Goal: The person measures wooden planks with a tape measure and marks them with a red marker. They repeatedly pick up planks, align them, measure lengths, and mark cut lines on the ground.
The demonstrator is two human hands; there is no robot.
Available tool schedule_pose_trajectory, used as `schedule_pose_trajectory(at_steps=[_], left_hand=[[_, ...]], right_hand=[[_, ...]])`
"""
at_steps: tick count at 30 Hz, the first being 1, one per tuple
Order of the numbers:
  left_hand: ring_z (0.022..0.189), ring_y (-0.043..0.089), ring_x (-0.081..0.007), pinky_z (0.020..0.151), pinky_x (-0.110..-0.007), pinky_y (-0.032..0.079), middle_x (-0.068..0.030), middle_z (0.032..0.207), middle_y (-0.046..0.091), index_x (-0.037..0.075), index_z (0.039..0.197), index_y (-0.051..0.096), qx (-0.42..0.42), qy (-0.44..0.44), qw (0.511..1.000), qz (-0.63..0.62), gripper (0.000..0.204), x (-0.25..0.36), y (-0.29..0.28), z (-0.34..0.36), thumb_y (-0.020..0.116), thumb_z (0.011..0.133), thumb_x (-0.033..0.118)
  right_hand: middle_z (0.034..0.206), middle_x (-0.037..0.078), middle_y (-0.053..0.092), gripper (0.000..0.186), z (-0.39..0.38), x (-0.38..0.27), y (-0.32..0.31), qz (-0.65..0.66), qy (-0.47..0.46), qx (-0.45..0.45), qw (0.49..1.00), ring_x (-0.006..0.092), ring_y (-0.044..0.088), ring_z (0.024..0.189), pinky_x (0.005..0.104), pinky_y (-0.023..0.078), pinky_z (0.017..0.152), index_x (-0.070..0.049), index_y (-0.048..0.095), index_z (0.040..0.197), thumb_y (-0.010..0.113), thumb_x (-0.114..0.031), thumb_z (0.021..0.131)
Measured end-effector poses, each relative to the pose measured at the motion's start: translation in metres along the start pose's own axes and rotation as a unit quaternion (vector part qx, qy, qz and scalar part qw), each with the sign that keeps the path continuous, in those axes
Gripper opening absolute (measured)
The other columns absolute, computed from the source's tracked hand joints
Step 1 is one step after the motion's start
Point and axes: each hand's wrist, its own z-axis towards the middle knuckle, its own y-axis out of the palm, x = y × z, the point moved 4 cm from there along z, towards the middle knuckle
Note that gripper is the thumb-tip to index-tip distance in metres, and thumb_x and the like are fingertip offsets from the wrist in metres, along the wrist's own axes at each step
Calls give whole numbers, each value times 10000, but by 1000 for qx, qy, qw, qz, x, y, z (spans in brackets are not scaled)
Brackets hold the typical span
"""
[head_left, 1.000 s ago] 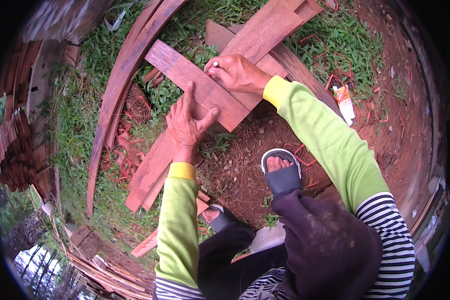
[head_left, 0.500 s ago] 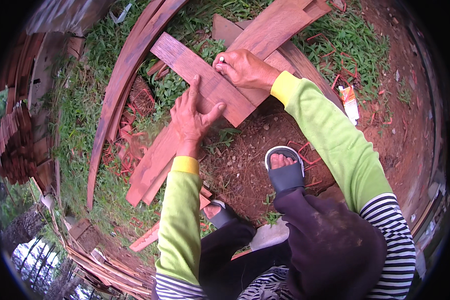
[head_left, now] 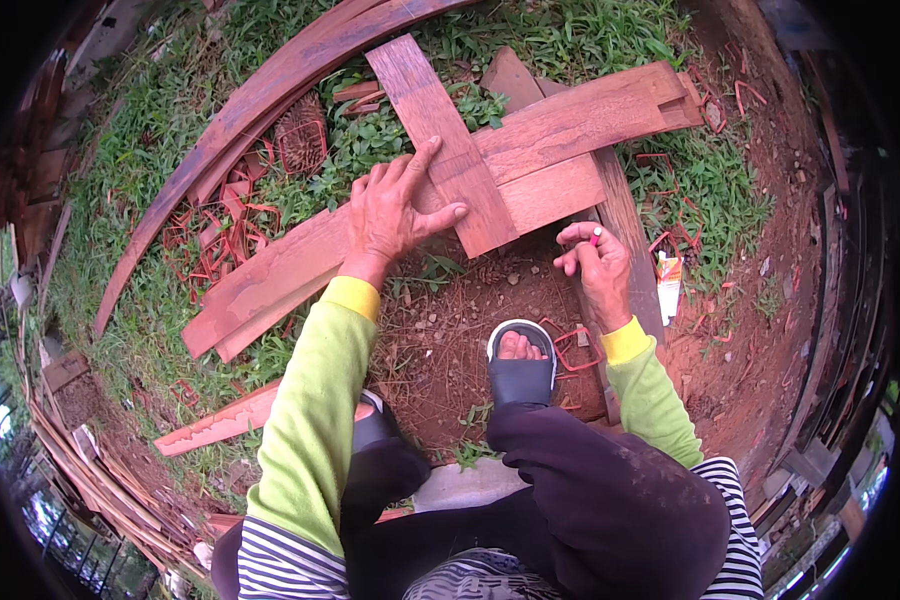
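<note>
On the left of the view, long curved boards (head_left: 235,125) arc over grass, and loose orange straps (head_left: 270,215) lie inside their bend; right of these, the left hand (head_left: 382,222) stays where it was half a second ago, fingers spread and thumb held well out, with the tips of index finger and thumb touching the crosswise board (head_left: 455,165); it presses from above rather than closing round anything.

At the middle, that crosswise board lies flat, roughly square across the long plank (head_left: 580,115) and the shorter piece (head_left: 552,190) beside it; its crossing looks the same as before, though the whole view has turned; it sits just right of the left hand, its near end jutting past the pieces below.

Farther right, the right hand (head_left: 602,275) makes the real change; it was at the board's right edge and has now drawn back toward the body, apart from the wood it was touching, over the dark plank (head_left: 625,215); its fingers are pinched narrow on a slim stick (head_left: 596,236) with a pale end; so, as I judge it, contact along that edge is broken off while the board remains steadied; beyond lies a white and orange packet (head_left: 669,285).
</note>
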Motion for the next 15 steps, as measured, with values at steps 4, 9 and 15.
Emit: schedule_pose_trajectory(at_steps=[4, 9, 15], left_hand=[[1046, 587, -279, 914, -425, 417, -80, 1163, 631, 280, 1448, 432, -8, -13, 1000, 7, 891, -6, 0, -7, 603, 712, 753], [1113, 560, -319, 974, -437, 394, -133, 1205, 607, 181, 1473, 382, -17, -16, 1000, -11, 988, 0, 1, -4, 635, 698, 740], [1224, 469, -382, 1038, -488, 361, -227, 1292, 516, 26, 1429, 389, 5, 6, 997, -74, 1083, -5, 1, -7, 714, 650, 705]], right_hand=[[838, 77, 627, 240, -10, 11, 30, 182, 190, -26, 964, 43, 398, 476, 235, 443, 455, -9, 620, 942, 635, -248, 939], [709, -6, 514, 273, 19, 27, 46, 252, 238, -59, 936, 58, 349, 464, 281, 389, 472, -80, 589, 878, 731, -313, 877], [726, -45, 536, 194, 32, 18, 37, 273, 241, -71, 929, 49, 328, 450, 264, 352, 477, -142, 571, 866, 694, -287, 900]])
